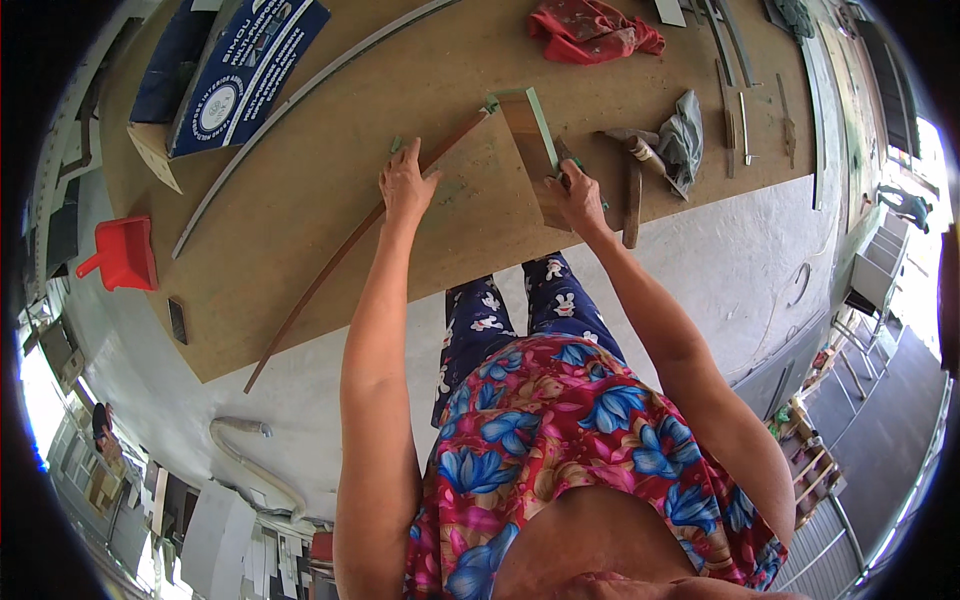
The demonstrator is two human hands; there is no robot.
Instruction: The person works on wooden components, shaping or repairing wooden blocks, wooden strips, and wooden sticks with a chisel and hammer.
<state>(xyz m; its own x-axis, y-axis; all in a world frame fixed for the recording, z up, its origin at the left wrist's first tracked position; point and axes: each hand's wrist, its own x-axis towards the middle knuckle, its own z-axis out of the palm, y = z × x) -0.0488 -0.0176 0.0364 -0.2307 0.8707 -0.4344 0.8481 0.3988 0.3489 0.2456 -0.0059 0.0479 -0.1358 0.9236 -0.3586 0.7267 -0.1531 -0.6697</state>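
Blue and pink flowers cover the red shirt (pixel 560 420) closest to view, above dark blue trousers (pixel 572 305) with white figures. Beyond it both bare arms reach over a brown table (pixel 460 225). On the table, the left hand (pixel 405 190) lies across a long, thin brown strip (pixel 320 285), its thumb spread from the fingers, which are slightly apart; whether they press on the strip cannot be told. That strip slants from the near left edge of the table up to a small board (pixel 524 140), meeting it close to its far corner, by a bit of green tape (pixel 492 104). Green also runs along the board's right side. At that side, the right hand (pixel 578 195) has its fingers curled in around a dark tool (pixel 566 153), only partly visible; its kind cannot be made out. Just right of this hand lies a hammer (pixel 634 200), beside a grey cloth (pixel 682 140). A red cloth (pixel 590 30) sits farther off, and a blue box (pixel 245 80) stands at far left.
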